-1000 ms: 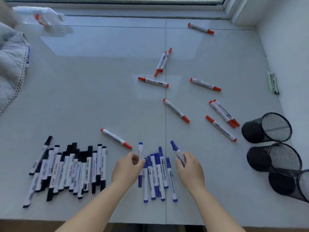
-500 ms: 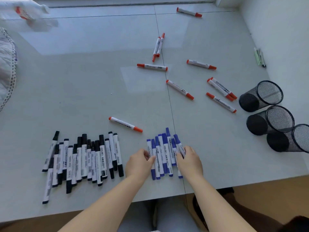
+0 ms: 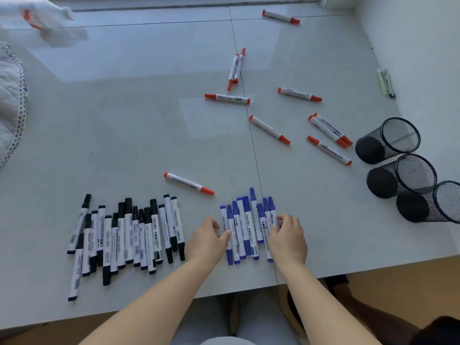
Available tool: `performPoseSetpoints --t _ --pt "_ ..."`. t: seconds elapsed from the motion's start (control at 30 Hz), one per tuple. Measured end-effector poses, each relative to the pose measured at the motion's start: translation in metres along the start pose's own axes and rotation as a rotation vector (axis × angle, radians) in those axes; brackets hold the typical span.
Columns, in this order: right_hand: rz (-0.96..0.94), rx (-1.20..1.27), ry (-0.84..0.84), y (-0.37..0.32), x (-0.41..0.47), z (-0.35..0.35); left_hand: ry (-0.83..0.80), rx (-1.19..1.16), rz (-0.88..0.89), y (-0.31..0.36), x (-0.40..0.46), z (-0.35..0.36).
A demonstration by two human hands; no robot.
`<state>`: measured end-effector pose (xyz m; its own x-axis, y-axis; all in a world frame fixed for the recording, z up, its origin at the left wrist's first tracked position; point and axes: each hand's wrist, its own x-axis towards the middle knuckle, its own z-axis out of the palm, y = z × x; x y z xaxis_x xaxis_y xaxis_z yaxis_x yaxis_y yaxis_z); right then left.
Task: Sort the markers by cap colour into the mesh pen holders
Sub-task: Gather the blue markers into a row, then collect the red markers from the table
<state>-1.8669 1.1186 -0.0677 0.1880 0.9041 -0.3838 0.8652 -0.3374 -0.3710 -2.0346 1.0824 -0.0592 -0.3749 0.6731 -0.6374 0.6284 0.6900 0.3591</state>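
Several blue-capped markers [image 3: 246, 226] lie side by side in a tight row near the table's front edge. My left hand [image 3: 207, 241] presses against the row's left side and my right hand [image 3: 287, 236] against its right side, fingers curled on the outer markers. Left of them lies a bunch of several black-capped markers [image 3: 129, 235]. Red-capped markers are scattered farther back, the nearest [image 3: 188, 183] just behind the blue row. Three black mesh pen holders [image 3: 388, 139] [image 3: 402, 175] [image 3: 433, 201] lie on their sides at the right.
The white table's front edge [image 3: 149, 307] runs just below my wrists. A quilted cloth [image 3: 11, 105] lies at the left edge, a plastic wrapper [image 3: 47, 23] at the back left, and two thin pens [image 3: 385, 82] by the right wall.
My hands pushed the loose blue markers together into a tight row, and the right hand laid down the marker it held. The camera tilted down and closer to the table edge.
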Motion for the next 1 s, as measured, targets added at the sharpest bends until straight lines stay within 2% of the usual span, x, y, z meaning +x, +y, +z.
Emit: performPoseSetpoints --t 0.23,0.33,0.47,0.57,0.63,0.9,1.0 --pt "-0.005 0.033 -0.078 0.001 0.014 -0.008 0.183 -0.214 0.018 0.017 0.018 -0.026" --pt "-0.061 0.038 -0.094 0.001 0.026 -0.016 0.244 -0.373 -0.047 0.026 0.039 -0.042" --pt "-0.073 0.062 -0.063 -0.004 0.053 -0.03 0.187 -0.373 -0.206 0.035 0.063 -0.052" --pt "-0.079 0.062 -0.019 -0.004 0.08 -0.047 0.206 -0.325 -0.254 0.043 0.078 -0.055" --pt "-0.084 0.046 0.002 -0.001 0.099 -0.06 0.233 -0.245 -0.221 0.047 0.086 -0.057" --pt "-0.129 -0.077 0.1 0.017 0.178 -0.108 0.25 0.19 0.114 0.082 0.126 -0.058" --pt "-0.182 -0.165 0.11 0.02 0.196 -0.114 0.217 0.184 0.194 0.1 0.139 -0.057"
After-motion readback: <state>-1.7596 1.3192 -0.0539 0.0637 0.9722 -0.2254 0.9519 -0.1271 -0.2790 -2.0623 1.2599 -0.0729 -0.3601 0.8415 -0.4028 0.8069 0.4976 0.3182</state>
